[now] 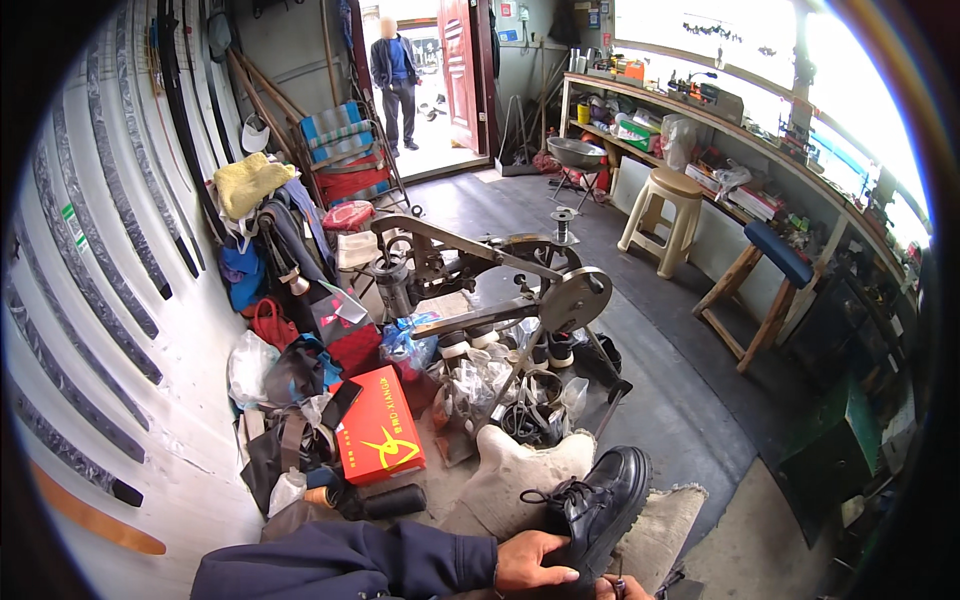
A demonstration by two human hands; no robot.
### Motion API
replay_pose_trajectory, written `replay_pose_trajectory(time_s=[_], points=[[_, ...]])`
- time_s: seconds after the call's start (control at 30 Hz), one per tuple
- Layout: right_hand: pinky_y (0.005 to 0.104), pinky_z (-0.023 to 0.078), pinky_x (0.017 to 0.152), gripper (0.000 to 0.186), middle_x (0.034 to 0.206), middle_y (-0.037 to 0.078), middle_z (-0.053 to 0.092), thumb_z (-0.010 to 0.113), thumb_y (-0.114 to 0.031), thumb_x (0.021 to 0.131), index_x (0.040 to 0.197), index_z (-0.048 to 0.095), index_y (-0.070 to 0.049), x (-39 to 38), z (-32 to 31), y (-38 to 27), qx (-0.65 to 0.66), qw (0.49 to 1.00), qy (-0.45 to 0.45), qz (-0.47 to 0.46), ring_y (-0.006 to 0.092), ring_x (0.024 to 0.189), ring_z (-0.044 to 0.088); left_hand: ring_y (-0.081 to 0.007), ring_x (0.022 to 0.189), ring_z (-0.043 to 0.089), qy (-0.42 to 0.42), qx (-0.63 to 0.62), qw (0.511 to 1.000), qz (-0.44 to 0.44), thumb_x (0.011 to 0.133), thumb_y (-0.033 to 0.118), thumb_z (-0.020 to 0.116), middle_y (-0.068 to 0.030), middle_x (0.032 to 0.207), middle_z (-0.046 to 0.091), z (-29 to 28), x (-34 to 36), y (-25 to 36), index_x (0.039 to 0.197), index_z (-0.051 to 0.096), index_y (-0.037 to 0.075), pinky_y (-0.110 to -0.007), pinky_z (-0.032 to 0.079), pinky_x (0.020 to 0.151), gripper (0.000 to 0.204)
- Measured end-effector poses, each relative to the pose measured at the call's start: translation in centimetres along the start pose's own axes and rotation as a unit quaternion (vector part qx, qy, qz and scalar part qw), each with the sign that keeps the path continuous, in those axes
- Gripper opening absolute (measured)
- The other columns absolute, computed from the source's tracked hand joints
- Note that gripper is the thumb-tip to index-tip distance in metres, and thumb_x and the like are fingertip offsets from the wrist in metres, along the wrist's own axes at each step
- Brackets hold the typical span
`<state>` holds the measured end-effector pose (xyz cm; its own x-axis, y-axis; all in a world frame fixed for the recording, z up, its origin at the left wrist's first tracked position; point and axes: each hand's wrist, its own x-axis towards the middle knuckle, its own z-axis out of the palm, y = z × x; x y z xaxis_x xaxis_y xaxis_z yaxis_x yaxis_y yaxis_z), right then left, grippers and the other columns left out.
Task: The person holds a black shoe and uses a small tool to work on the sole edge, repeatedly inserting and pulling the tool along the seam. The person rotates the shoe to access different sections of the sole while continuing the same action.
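Observation:
My left hand (532, 560) grips a black leather lace-up shoe (605, 505) near its lower end, thumb pressed along it. The shoe is tilted, sole edge toward the right, over a worn beige cloth (520, 460) on my lap. At the bottom edge, just right of the shoe's lower end, my right hand (615, 588) is partly cut off, fingers curled round something thin that I cannot make out. To the left lie a black thread spool (395, 500) and a red shoebox (380, 420).
An old cobbler's sewing machine (575, 300) stands ahead, bags and shoes beneath it. Piled bags and a folding chair (335, 135) line the left. Stools (672, 192) stand by a cluttered right-hand bench (760, 135). A person (395, 75) stands in the open doorway.

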<state>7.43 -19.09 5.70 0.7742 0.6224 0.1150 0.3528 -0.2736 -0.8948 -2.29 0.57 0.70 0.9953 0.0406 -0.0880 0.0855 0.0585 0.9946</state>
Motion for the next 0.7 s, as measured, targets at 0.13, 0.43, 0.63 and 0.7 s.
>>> replay_pose_trajectory(time_s=[0.13, 0.43, 0.63, 0.7], points=[[0.0303, 0.042, 0.054, 0.017, 0.062, 0.004, 0.057, 0.07, -0.018, 0.099, 0.097, 0.074, -0.002, 0.4, 0.1, 0.1, 0.007, 1.0, 0.002, 0.0, 0.0094, 0.057, 0.047, -0.0114, 0.109, 0.062, -0.019, -0.003, 0.999, -0.039, 0.101, 0.021, 0.069, -0.0069, 0.119, 0.072, -0.1, 0.5, -0.2, 0.131, 0.062, -0.003, -0.032, 0.05, 0.099, 0.039], [0.0281, 0.041, 0.056, 0.016, 0.065, 0.0, 0.056, 0.067, -0.016, 0.101, 0.097, 0.073, -0.002, 0.5, -0.5, 2.1, 0.019, 0.999, -0.015, 0.032, 0.0075, 0.06, 0.046, -0.0322, 0.107, 0.07, 0.007, 0.141, 0.989, -0.042, 0.095, 0.038, 0.073, -0.0223, 0.114, 0.073, 0.1, 1.8, 0.8, 0.125, 0.063, -0.004, -0.04, 0.053, 0.095, 0.053], [0.0251, 0.039, 0.057, 0.016, 0.069, -0.004, 0.058, 0.067, -0.015, 0.102, 0.098, 0.073, -0.001, 0.7, -0.9, 3.7, 0.088, 0.993, -0.016, 0.082, 0.0057, 0.063, 0.046, -0.0306, 0.102, 0.071, 0.005, 0.148, 0.987, -0.063, 0.094, 0.04, 0.074, -0.0211, 0.109, 0.074, 0.5, 2.8, 1.6, 0.122, 0.063, -0.005, -0.04, 0.053, 0.091, 0.054], [0.0248, 0.039, 0.057, 0.016, 0.069, -0.004, 0.058, 0.068, -0.015, 0.101, 0.098, 0.073, -0.001, 0.7, -1.0, 3.8, 0.089, 0.993, -0.011, 0.08, 0.0055, 0.063, 0.046, -0.0299, 0.101, 0.071, -0.003, 0.152, 0.986, -0.075, 0.093, 0.04, 0.074, -0.0206, 0.108, 0.074, 0.5, 3.1, 1.6, 0.122, 0.063, -0.005, -0.041, 0.053, 0.09, 0.054]])
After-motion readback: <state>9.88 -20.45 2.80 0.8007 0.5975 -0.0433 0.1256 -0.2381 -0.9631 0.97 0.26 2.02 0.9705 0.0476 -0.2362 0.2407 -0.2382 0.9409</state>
